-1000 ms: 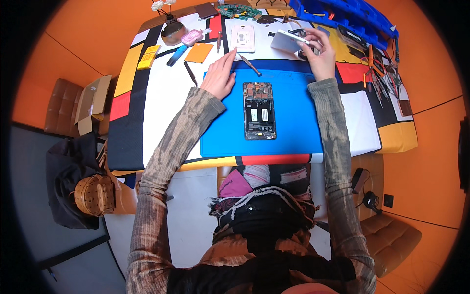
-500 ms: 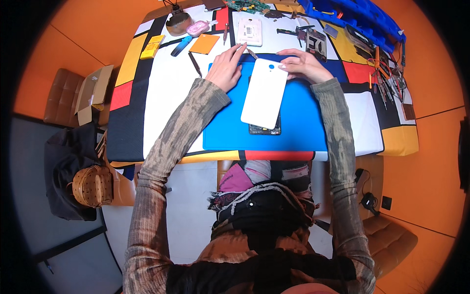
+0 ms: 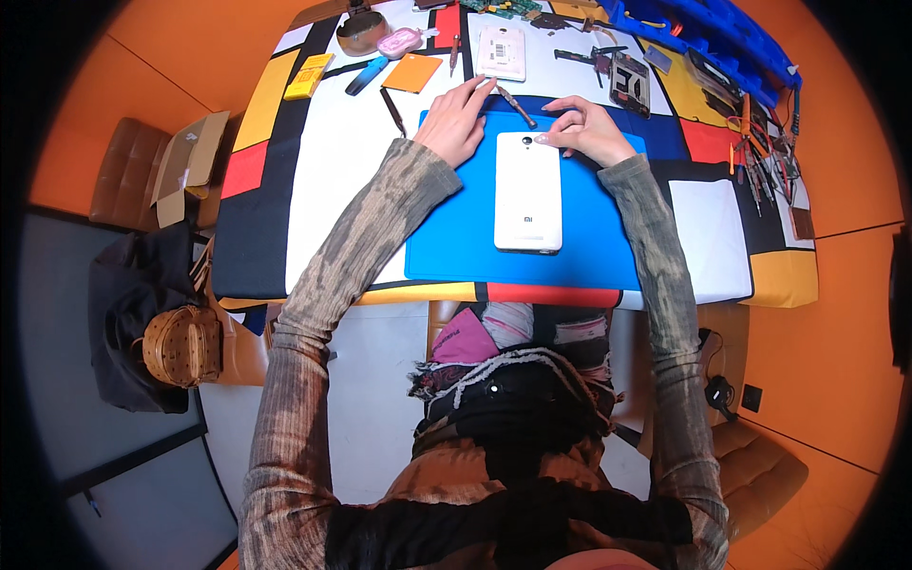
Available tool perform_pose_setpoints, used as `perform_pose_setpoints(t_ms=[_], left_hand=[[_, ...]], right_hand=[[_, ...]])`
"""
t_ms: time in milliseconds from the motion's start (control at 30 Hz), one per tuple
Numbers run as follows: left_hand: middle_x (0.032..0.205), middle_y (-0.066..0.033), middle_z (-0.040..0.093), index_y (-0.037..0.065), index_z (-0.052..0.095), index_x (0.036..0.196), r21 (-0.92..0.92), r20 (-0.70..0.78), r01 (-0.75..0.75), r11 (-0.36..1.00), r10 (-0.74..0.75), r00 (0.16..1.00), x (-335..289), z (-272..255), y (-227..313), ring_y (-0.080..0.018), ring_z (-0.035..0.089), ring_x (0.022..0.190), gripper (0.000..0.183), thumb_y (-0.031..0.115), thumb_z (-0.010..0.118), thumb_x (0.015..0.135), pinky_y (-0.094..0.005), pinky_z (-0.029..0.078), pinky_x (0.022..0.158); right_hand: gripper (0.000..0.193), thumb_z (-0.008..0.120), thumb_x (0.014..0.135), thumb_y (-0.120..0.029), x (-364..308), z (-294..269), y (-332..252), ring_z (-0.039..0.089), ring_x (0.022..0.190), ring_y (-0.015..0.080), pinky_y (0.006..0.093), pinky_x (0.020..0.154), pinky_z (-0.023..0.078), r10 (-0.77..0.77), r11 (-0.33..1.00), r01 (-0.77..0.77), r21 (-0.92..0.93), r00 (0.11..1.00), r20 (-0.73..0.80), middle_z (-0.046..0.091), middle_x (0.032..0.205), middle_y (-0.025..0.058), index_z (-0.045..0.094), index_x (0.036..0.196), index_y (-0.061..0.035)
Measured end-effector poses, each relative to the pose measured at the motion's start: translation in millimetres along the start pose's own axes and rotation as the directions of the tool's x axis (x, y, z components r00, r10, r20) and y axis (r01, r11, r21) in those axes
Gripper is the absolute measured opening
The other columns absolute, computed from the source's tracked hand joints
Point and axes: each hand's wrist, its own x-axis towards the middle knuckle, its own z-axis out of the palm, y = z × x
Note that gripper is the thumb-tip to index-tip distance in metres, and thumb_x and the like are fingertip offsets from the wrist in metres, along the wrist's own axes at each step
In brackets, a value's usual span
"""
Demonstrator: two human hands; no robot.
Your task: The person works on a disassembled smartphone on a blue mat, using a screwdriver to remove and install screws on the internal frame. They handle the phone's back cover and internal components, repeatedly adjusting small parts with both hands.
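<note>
A white back cover (image 3: 527, 190) lies over a phone on the blue mat (image 3: 446, 233), its camera hole towards the far end. Dark parts of the phone show in a thin strip at the near edge. My right hand (image 3: 587, 133) pinches the cover's far right corner, thumb on its face. Fingers stretched out, my left hand (image 3: 458, 119) rests at the mat's far left edge. Its fingertips are beside the end of a slim brown pen-like tool (image 3: 516, 106), and whether they touch it I cannot tell. Beyond them lies another white phone (image 3: 502, 52).
On the left are an orange square (image 3: 411, 72), a blue tool (image 3: 367, 76), a yellow box (image 3: 309, 77) and a dark stick (image 3: 392, 112). An opened device (image 3: 630, 85) and a blue bin rack (image 3: 712, 38) stand far right, with several hand tools (image 3: 760, 166) nearer.
The white back cover has come down from a tilted hold and now lines up over the phone. My right hand moved with it; my left hand stays by the tool. The view has shifted slightly.
</note>
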Motion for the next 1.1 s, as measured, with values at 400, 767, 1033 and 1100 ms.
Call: perform_pose_setpoints(t_ms=[400,767,1033,1100], left_hand=[[0.146,-0.0138,0.031,0.020,0.046,0.135,-0.181,0.106,-0.005,0.983,0.024,0.994,0.1,3.7,8.7,-0.0384,0.030,0.133,0.075,0.055,0.070,0.073,-0.0533,0.029,0.106],[0.102,-0.0124,0.059,0.008,0.067,0.096,-0.257,0.186,0.237,0.937,-0.192,0.964,8.5,-22.7,5.0,-0.0204,0.054,0.093,0.043,0.046,0.072,0.076,-0.0342,0.045,0.080],[0.048,-0.0003,0.057,0.007,0.065,0.058,-0.214,0.648,0.468,0.858,-0.233,0.725,8.0,-40.8,22.9,-0.0065,0.050,0.041,0.051,0.050,0.063,0.085,-0.0202,0.041,0.046],[0.048,-0.0008,0.058,0.006,0.066,0.059,-0.217,0.682,0.457,0.863,-0.202,0.703,6.5,-39.4,28.2,-0.0054,0.050,0.040,0.050,0.050,0.064,0.084,-0.0197,0.040,0.045]], right_hand=[[0.042,0.080,0.066,-0.005,2.7,-0.8,9.8,0.059,0.070,0.0070,0.0211,0.068,0.049,-0.172,0.958,0.161,-0.239,0.985,-0.025,0.064,0.076,0.0019,0.062,0.104,0.0004],[0.024,0.074,0.079,-0.021,0.6,-10.3,10.8,0.054,0.050,0.0078,0.0208,0.051,0.045,0.036,0.966,-0.072,-0.246,0.988,-0.149,0.061,0.061,0.0020,0.065,0.086,-0.0007],[0.046,0.062,0.087,-0.044,-5.7,-15.0,7.6,0.039,0.033,0.0071,0.0230,0.035,0.030,0.152,0.917,-0.116,-0.382,0.986,0.066,0.045,0.040,-0.0008,0.063,0.063,-0.0051],[0.043,0.063,0.087,-0.042,-5.6,-14.4,7.5,0.040,0.034,0.0071,0.0230,0.036,0.030,0.130,0.911,-0.074,-0.406,0.985,0.112,0.046,0.041,-0.0008,0.063,0.064,-0.0052]])
